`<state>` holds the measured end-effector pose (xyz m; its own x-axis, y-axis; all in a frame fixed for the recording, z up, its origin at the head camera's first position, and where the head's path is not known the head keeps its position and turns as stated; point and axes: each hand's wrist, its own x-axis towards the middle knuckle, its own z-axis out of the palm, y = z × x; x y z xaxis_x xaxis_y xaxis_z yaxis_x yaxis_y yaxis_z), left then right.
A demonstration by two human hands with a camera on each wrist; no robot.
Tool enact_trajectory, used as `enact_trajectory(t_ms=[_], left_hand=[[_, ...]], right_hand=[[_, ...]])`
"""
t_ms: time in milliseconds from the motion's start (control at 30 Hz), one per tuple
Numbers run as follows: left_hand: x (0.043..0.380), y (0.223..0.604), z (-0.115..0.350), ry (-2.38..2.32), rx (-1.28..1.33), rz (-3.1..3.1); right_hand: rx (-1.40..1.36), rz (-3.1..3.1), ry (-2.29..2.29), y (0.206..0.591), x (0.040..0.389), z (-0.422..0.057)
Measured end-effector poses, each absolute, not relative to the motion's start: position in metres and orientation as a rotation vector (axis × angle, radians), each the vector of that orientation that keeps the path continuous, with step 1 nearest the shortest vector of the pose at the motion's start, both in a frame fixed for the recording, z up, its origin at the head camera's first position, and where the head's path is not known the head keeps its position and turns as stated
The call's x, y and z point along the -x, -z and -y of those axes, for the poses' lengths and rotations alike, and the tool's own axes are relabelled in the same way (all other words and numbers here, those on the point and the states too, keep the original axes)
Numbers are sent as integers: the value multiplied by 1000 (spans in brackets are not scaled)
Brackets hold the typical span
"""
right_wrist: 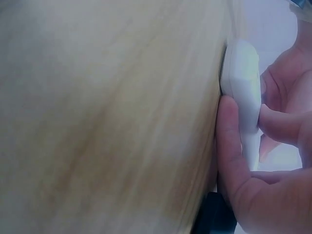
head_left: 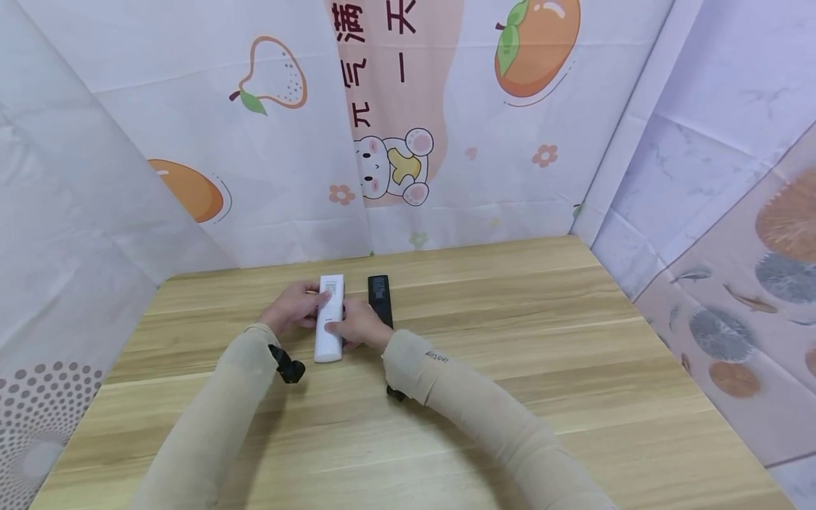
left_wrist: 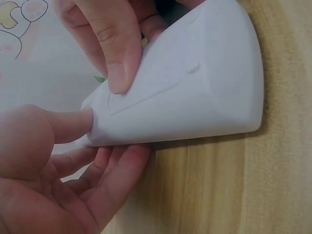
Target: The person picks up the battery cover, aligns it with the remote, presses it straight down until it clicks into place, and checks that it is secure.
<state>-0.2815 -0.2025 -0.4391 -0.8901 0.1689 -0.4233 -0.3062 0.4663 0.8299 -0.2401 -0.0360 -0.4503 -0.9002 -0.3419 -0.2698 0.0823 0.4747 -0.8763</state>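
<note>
A white remote control (head_left: 329, 343) lies back side up on the wooden table, its long axis pointing away from me. Along its left edge my left hand (head_left: 295, 307) grips it, thumb on top and fingers curled against the side. From the right my right hand (head_left: 363, 324) holds it too, with the thumb pressed on the battery cover (left_wrist: 151, 85) and the fingers at the side, close to the tabletop. Just right of my right hand lies a black remote control (head_left: 380, 297), its near end hidden behind that hand.
The wooden table (head_left: 542, 340) extends to both sides and towards me. A printed cloth (head_left: 274, 163) hangs along the table's back edge, with more cloth at the left and right. Each wrist carries a small black camera mount (head_left: 290, 368).
</note>
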Motion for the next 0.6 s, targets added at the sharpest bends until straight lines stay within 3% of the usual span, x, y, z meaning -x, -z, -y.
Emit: enact_trajectory(t_ms=[600], left_hand=[[280,436,201,-1427,102,-2278]], right_hand=[[274,-2343,1373,447,237,32]])
